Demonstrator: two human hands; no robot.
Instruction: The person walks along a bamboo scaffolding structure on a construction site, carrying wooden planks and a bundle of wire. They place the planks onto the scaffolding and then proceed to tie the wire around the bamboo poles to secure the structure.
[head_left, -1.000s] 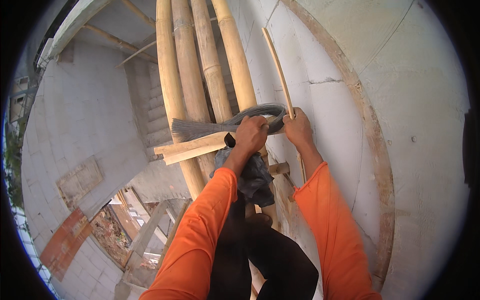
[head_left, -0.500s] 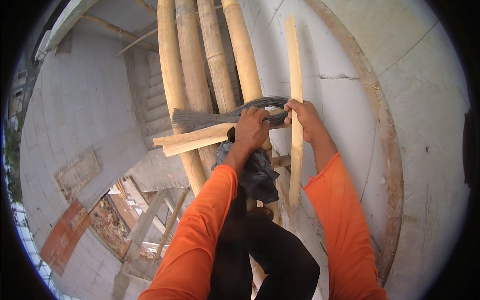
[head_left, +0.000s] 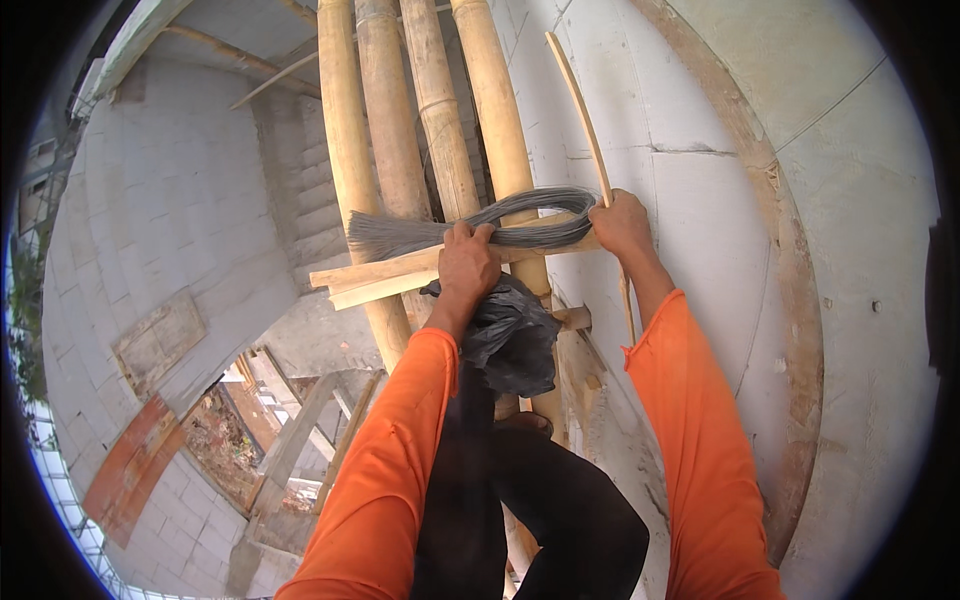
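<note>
My right hand (head_left: 624,226) is closed around a long split bamboo strip (head_left: 580,108), which stands edge-on and reaches above and below the fist. My left hand (head_left: 469,266) curls over a bundle of thin grey wire (head_left: 385,235) and the split bamboo pieces (head_left: 375,275) lying under it. The wire fans out loose at its left end and bends into a loop at its right, close to my right hand. Below my left hand hangs a crumpled black plastic bag (head_left: 514,345). Where the left fingertips end is partly hidden.
Several thick bamboo poles (head_left: 390,120) run away from me under the wire. A pale block wall (head_left: 700,220) rises on the right. To the left are a lower block wall (head_left: 170,200), stairs (head_left: 315,180) and an opening with timber (head_left: 300,430). My legs (head_left: 560,500) straddle the poles.
The strip in my right hand has turned from its broad face to its edge, and its top leans left. My left hand has slid slightly left and down along the bundle.
</note>
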